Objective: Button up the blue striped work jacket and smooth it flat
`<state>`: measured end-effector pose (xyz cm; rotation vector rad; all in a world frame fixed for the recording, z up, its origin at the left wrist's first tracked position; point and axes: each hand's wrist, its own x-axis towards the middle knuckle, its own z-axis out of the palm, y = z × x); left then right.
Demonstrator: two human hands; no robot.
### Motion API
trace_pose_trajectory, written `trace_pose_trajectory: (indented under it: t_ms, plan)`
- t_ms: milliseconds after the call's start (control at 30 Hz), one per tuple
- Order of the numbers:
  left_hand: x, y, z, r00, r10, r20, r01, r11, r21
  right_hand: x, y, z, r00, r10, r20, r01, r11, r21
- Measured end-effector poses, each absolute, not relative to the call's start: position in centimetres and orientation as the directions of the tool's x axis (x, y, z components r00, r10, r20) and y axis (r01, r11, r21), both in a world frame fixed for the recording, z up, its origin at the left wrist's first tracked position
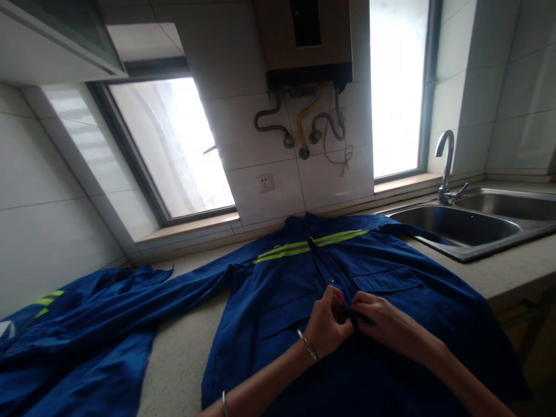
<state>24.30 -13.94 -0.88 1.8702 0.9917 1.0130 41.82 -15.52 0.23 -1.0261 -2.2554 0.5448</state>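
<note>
A blue work jacket (286,289) with yellow-green reflective stripes lies spread front-up on the counter, its collar toward the wall. My left hand (329,321), with a bracelet at the wrist, pinches the jacket's front edge below a visible button (331,280). Close beside it, my right hand (377,321) grips the other side of the front placket, fingers closed on the cloth. The fingertips of both hands nearly meet, and whatever small part lies between them is hidden. One jacket sleeve stretches left, the other reaches toward the sink.
Another blue garment (87,347) with reflective stripes lies at the left of the pale counter (174,365). At the right is a steel double sink (516,231) with a faucet (446,162). A water heater (304,40) with pipes hangs on the tiled wall between two windows.
</note>
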Motion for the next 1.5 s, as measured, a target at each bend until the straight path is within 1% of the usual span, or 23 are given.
trace_pose_trajectory:
  t_ms: [100,200,367,500,633,767,1000,1200,1300,1367,1433,1500]
  plan:
    - [24.1,-13.9,-0.8,0.416,0.854,0.313,0.297,-0.453,0.84,42.1,-15.2,0.2,-0.542,0.765,0.347,0.511,0.628,-0.587]
    - [23.9,-13.6,-1.0,0.437,0.845,0.31,0.27,-0.452,0.85,42.4,-14.6,-0.1,-0.534,0.771,0.347,0.49,0.617,-0.616]
    - [23.7,-12.6,-1.8,0.438,0.869,0.23,0.138,-0.318,0.938,42.7,-13.7,-0.5,-0.512,0.806,0.296,0.472,0.552,-0.687]
    - [23.8,-11.9,-2.3,0.402,0.903,0.154,0.052,-0.19,0.98,42.8,-13.1,-0.7,-0.511,0.822,0.251,0.413,0.491,-0.767]
    - [23.9,-11.8,-2.1,0.345,0.934,0.091,0.064,-0.12,0.991,42.9,-12.7,-0.7,-0.524,0.815,0.246,0.352,0.47,-0.809]
    - [24.0,-12.1,-1.6,0.33,0.942,0.064,0.103,-0.104,0.989,43.1,-12.6,-0.5,-0.54,0.801,0.259,0.355,0.496,-0.792]
    - [23.8,-12.0,-1.4,0.412,0.899,0.148,0.085,-0.2,0.976,42.9,-13.0,-0.9,-0.497,0.824,0.274,0.414,0.502,-0.759]
    - [23.6,-11.9,-1.3,0.518,0.848,0.114,0.201,-0.25,0.947,42.8,-13.2,-1.1,-0.464,0.84,0.282,0.402,0.483,-0.778]
    - [23.4,-11.4,-1.2,0.538,0.841,0.053,0.212,-0.196,0.957,42.5,-13.4,-1.0,-0.449,0.845,0.291,0.366,0.471,-0.802]
    - [23.3,-11.1,-1.1,0.551,0.835,0.002,0.217,-0.146,0.965,42.2,-14.1,-0.6,-0.418,0.85,0.321,0.359,0.479,-0.801]
    - [23.2,-10.9,-1.1,0.546,0.837,-0.032,0.222,-0.108,0.969,42.0,-15.5,-0.2,-0.353,0.855,0.379,0.39,0.503,-0.772]
    - [23.1,-10.8,-1.1,0.52,0.853,-0.048,0.219,-0.079,0.972,41.9,-17.6,0.0,-0.282,0.856,0.433,0.466,0.517,-0.718]
